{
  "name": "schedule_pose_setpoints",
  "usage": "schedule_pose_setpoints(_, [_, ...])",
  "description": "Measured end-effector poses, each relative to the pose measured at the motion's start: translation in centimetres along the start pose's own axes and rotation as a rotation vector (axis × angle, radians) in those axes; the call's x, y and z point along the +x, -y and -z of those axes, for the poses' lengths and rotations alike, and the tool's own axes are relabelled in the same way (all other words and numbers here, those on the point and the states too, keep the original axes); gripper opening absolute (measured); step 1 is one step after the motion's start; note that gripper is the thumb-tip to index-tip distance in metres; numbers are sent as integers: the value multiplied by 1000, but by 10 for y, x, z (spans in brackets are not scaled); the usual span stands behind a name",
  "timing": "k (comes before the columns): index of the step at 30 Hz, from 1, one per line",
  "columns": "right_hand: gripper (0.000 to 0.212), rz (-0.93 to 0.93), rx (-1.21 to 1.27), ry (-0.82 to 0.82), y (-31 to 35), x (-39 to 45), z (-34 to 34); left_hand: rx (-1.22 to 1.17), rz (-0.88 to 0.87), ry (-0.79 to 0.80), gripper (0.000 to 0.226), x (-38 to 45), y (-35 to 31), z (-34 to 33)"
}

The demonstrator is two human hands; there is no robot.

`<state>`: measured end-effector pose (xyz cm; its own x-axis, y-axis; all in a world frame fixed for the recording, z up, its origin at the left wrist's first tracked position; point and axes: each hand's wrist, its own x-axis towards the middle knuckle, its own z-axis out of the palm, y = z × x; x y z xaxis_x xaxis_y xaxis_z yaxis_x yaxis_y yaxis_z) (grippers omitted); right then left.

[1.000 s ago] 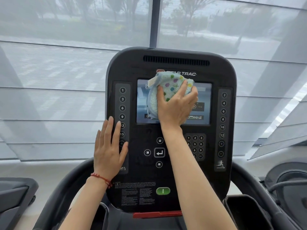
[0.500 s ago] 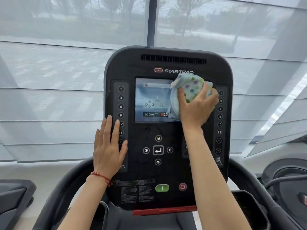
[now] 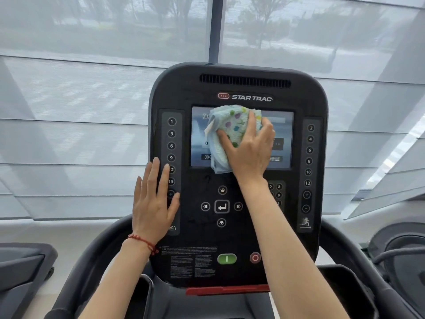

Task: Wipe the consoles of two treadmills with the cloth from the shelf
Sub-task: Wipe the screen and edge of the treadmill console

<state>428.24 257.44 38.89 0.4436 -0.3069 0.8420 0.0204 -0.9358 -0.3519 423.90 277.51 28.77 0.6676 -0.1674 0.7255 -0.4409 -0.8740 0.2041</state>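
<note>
A black treadmill console stands upright in front of me, with a lit screen in its middle. My right hand presses a bunched light-blue cloth with coloured dots flat against the middle of the screen. My left hand lies flat on the console's left edge, fingers spread over the lower number buttons, holding nothing. A red bracelet is on my left wrist.
Curved black handrails run down both sides of the console, with cup trays beside it. Another machine sits at the left edge and one at the right. A shaded window wall stands behind.
My right hand slid the cloth from the screen's middle to its right side, then back left to the middle. My left hand stayed in place on the console's left edge.
</note>
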Motion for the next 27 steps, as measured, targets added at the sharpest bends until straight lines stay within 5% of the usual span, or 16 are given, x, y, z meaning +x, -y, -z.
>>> schedule_pose_setpoints(7, [70, -176, 248, 42, -17, 2, 23, 17, 26, 61, 60, 1, -2, 12])
schedule_pose_setpoints(12, [49, 171, 451, -14, 34, 4, 26, -5, 65, 55, 60, -4, -2, 24])
schedule_pose_setpoints(18, [44, 496, 294, 55, 84, 35, -15, -4, 141, 77, 60, -16, 7, 30])
schedule_pose_setpoints(27, [37, 351, 92, -93, 94, 5, -38, -31, 153, 122, 64, -37, 11, 23])
